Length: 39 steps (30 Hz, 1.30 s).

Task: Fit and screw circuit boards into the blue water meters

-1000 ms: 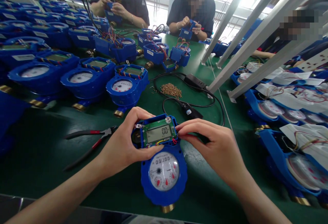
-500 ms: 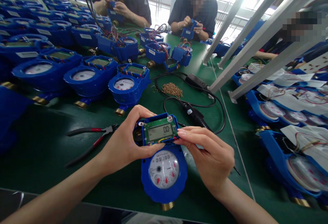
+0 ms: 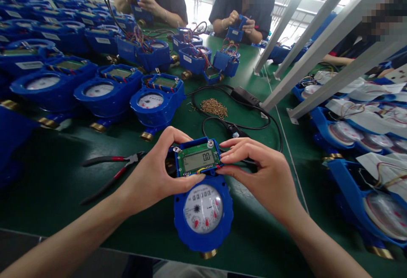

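Note:
A blue water meter (image 3: 203,210) with a round white dial and a brass fitting rests on the green table in front of me. In its upper housing sits a green circuit board (image 3: 199,159), whose display reads 0.0. My left hand (image 3: 159,170) wraps round the housing's left side, thumb along the lower edge of the board. At the right edge, by the red and yellow wires, are the bent fingertips and thumb of my right hand (image 3: 257,168); whether they pinch a wire is too small to tell. Red-and-black pliers (image 3: 117,172) lie left, partly behind my left wrist.
Several finished-looking blue meters (image 3: 152,100) stand in rows at left. Behind my hands are a pile of brass screws (image 3: 213,108), a black cable and a black tool (image 3: 237,132). White posts (image 3: 305,74) rise at right beside more open meters (image 3: 375,210). Co-workers (image 3: 241,6) handle meters across the table.
My right hand has shifted slightly up and its fingers have spread more along the board's right edge. The left hand keeps its grip. The view has moved slightly.

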Each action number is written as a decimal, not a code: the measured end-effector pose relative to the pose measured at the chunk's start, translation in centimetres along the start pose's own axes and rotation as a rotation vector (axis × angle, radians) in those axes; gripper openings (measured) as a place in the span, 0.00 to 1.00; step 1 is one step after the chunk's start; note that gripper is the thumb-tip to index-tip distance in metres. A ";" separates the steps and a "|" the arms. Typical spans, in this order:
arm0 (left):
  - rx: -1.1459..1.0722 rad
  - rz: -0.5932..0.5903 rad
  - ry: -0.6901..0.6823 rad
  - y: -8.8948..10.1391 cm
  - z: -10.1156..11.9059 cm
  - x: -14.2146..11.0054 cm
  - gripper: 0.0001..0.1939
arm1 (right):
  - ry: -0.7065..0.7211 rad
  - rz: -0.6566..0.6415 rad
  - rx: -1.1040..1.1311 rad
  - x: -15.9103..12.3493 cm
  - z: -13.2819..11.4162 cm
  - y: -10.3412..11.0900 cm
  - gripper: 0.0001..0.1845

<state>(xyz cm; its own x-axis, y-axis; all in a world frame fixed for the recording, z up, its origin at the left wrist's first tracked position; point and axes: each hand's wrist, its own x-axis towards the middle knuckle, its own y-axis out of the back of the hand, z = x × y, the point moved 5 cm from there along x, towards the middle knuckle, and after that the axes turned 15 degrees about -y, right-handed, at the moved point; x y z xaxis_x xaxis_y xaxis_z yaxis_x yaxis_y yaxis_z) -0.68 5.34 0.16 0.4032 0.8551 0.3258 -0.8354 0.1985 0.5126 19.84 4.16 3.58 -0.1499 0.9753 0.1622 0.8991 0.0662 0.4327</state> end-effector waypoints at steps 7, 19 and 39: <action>0.021 -0.057 0.010 -0.1 0.1 0.5 0.25 | -0.248 -0.385 0.486 1.9 3.7 -1.0 0.11; 0.000 -0.087 0.053 -0.1 0.6 0.8 0.23 | 0.082 -0.556 0.003 2.2 1.2 -0.4 0.17; -0.279 0.027 0.061 0.2 -0.7 -1.3 0.31 | 0.139 -0.693 -0.171 2.9 0.6 -0.9 0.15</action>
<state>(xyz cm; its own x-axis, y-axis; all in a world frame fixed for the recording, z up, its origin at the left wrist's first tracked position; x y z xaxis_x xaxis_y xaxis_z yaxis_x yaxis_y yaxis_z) -1.68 4.59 -0.74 0.3637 0.8872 0.2839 -0.9192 0.2925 0.2635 18.88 7.10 3.15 -0.7225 0.6850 -0.0936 0.5035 0.6140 0.6079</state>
